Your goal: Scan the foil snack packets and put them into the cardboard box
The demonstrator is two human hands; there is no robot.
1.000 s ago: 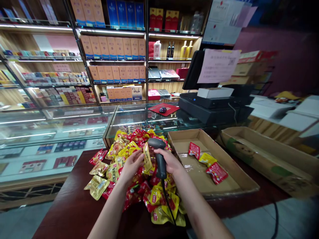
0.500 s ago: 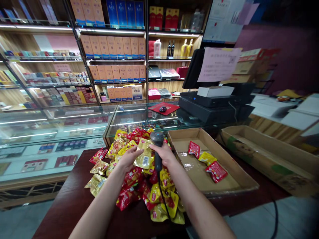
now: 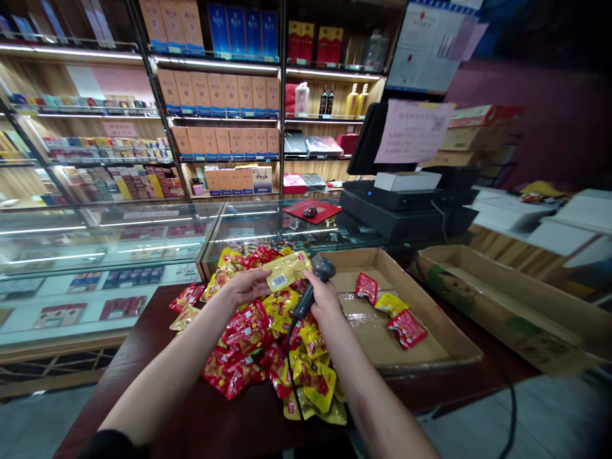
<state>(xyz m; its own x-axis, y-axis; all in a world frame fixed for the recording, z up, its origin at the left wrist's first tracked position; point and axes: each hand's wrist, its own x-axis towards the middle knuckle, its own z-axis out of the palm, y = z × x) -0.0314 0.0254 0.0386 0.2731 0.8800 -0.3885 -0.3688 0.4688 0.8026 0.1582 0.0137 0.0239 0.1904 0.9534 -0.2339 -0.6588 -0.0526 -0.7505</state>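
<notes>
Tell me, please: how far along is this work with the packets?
Done so far: three packets lie in the cardboard box. In hand: the left hand holds a yellow packet with its barcode showing, and the right hand holds a scanner beside it. Left: a large pile of red and yellow packets remains on the table, so most of the work looks still ahead.

Strip lights [image 3: 210, 62] at 11 o'clock shone brightly, streaking glare across the glass counter [image 3: 143, 237] and the foil packet [image 3: 287, 270]; the wide lens bowed the edges, and the wall [image 3: 549, 121] at 2 o'clock fell dim.
</notes>
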